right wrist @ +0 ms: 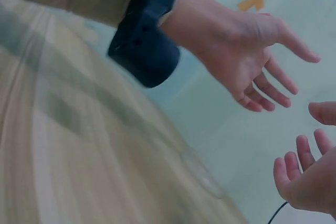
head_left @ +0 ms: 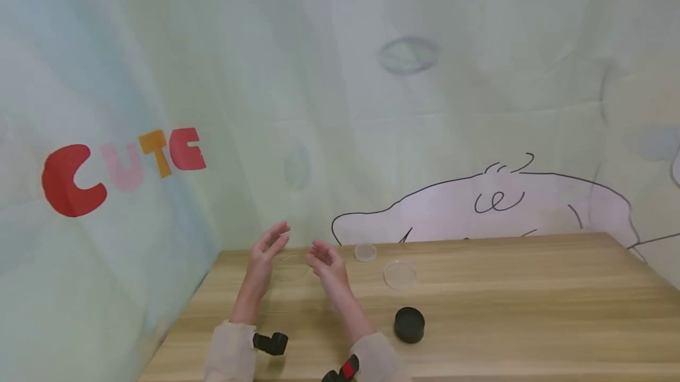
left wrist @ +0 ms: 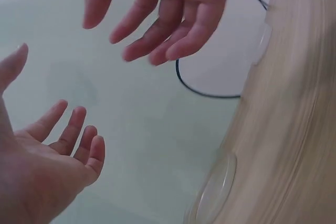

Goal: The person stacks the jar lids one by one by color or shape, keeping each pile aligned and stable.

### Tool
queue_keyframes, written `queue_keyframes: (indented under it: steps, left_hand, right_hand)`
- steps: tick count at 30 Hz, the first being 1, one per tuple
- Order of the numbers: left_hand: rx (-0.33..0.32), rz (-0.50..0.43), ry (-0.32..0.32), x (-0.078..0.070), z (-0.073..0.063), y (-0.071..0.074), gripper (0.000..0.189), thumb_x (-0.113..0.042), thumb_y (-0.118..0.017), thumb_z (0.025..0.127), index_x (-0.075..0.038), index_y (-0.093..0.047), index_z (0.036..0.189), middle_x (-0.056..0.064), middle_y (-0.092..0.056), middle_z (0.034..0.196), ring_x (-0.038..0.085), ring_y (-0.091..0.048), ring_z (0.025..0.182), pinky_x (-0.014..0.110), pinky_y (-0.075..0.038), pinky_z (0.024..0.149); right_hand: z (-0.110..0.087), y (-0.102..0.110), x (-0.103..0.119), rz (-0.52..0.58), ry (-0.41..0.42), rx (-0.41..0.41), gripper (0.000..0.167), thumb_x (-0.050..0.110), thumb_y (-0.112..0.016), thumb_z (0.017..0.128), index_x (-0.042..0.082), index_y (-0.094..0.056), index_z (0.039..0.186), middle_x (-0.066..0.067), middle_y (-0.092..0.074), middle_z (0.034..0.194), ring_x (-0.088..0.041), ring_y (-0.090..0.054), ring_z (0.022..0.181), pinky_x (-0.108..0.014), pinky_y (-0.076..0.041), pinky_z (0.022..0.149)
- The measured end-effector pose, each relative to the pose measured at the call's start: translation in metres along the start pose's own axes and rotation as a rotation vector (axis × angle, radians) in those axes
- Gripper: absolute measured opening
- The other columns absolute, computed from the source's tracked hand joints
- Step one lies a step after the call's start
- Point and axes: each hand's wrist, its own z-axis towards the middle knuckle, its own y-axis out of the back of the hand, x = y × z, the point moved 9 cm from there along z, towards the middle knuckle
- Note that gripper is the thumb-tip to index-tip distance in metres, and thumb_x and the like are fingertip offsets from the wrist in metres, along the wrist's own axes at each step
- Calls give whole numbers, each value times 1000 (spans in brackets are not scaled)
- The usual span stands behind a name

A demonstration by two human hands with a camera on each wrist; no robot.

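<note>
My left hand (head_left: pixel 265 252) is raised over the far left of the table, fingers spread and loosely bent, holding nothing. Facing it, my right hand (head_left: pixel 330 267) is held up with relaxed fingers and likewise holds nothing. Between the two hands in the head view, a round clear disc (head_left: pixel 292 267) lies on the wooden table. The left wrist view shows both palms apart in the air, with the clear disc (left wrist: pixel 218 190) lower down on the tabletop. To the right of my right hand sit a small clear round piece (head_left: pixel 365 252) and a larger clear disc (head_left: pixel 400 275).
A black round lid-like piece (head_left: pixel 409 325) stands on the wooden table (head_left: pixel 531 311), right of my right forearm. Behind the table's far edge hangs a printed cloth (head_left: pixel 297 104) with coloured letters. Each wrist wears a black camera mount (head_left: pixel 271 343).
</note>
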Motion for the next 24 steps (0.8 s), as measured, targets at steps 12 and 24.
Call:
queue_keyframes:
  steps: [12,24]
  left_hand:
    - [0,30,150,47,3,27,63,-19,-57,98,-1,-28,150,21,-29,156,32,-30,137,52,-21,118]
    - [-45,21,278,102,-6,40,68,-23,-56,98,2,-23,152,24,-25,157,35,-29,142,47,-27,113]
  right_hand:
    - [8,13,-55,-202,59,-108,55,3,-68,85,-4,-47,135,-24,-54,134,-42,-46,130,-51,-41,108]
    - [20,5,-63,-600,137,-84,71,23,-78,81,2,-46,141,-20,-51,142,-40,-49,130,-53,-40,108]
